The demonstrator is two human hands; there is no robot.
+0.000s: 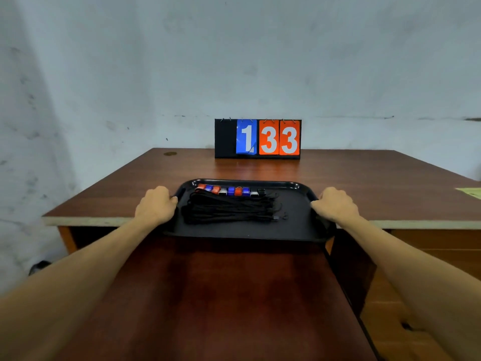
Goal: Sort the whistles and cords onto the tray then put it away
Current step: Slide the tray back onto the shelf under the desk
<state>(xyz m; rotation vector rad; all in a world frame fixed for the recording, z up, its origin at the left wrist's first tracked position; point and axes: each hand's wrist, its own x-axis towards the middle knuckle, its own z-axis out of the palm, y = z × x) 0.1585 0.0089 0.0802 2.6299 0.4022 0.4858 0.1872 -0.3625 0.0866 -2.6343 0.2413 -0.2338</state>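
Observation:
A black tray lies across the front edge of the far wooden table, its near side overhanging the gap. Along its far side stands a row of several whistles, red, blue, white and black. In front of them a bundle of black cords lies lengthwise. My left hand grips the tray's left rim. My right hand grips its right rim. Both arms reach forward over the nearer table.
A flip scoreboard reading 1 and 33 stands at the back of the far table against a pale wall. A second brown table top lies right below me. Wooden drawers sit at the right.

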